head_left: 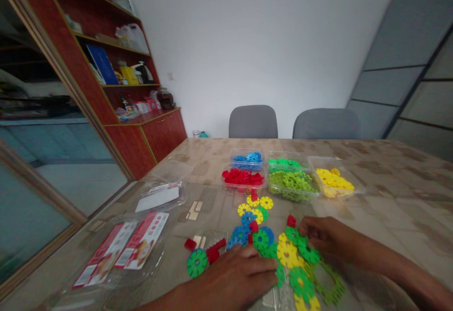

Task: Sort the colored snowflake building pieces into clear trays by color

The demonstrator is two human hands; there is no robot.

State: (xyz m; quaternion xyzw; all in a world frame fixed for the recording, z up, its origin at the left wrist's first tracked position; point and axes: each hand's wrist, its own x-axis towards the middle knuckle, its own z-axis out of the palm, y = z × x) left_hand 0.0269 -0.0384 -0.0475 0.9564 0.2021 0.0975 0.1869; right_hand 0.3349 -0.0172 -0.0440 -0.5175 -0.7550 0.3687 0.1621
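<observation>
Head view: your discs [287, 253] lie linked in a cluster on the table [389, 216], between your hands.
Handling: likely light, stiff plastic with slick faces; take one by its notched rim.
Left hand [237, 275]: lies flat and loose on the cluster's near edge, grasping nothing.
Right hand [323, 238]: your fingers curl onto a green disc [295, 238]; you cannot tell if they pinch it.

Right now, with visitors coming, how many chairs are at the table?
2. One grey chair at the table's far edge; the second chair just right of it. Others may be out of view.
</observation>
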